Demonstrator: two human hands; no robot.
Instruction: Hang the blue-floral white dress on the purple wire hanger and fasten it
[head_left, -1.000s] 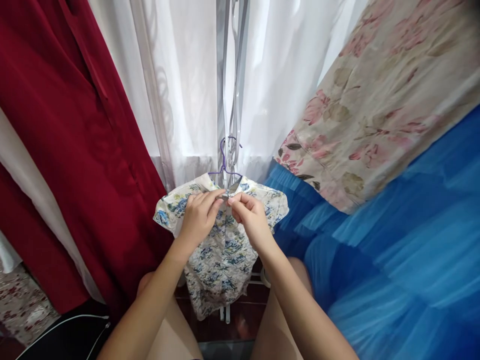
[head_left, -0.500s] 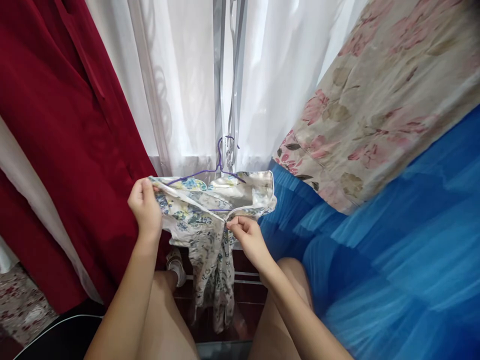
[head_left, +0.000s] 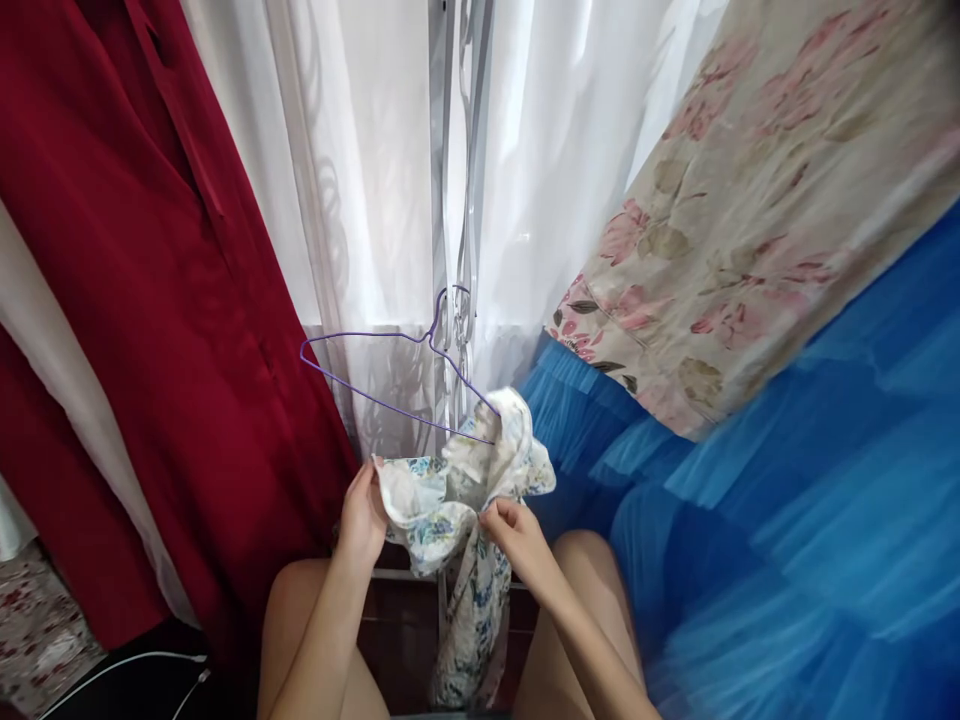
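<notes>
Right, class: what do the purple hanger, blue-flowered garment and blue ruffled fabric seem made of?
Purple hanger: probably coated metal wire, smooth; thin, bent outline.
Blue-flowered garment: printed cloth, perhaps cotton, matte; soft folds.
Blue ruffled fabric: likely tulle, matte; sheer, overlapping layers.

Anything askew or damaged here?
Yes: the purple hanger slopes down to the right, its left end bare and its right end inside the floral garment, which is bunched and lopsided between the left hand and right hand. Odd: only one side is hung. No damage or spill visible.

Space opens between left hand (head_left: 364,515) and purple hanger (head_left: 430,338), though red curtain (head_left: 202,320) seems close beside.
</notes>
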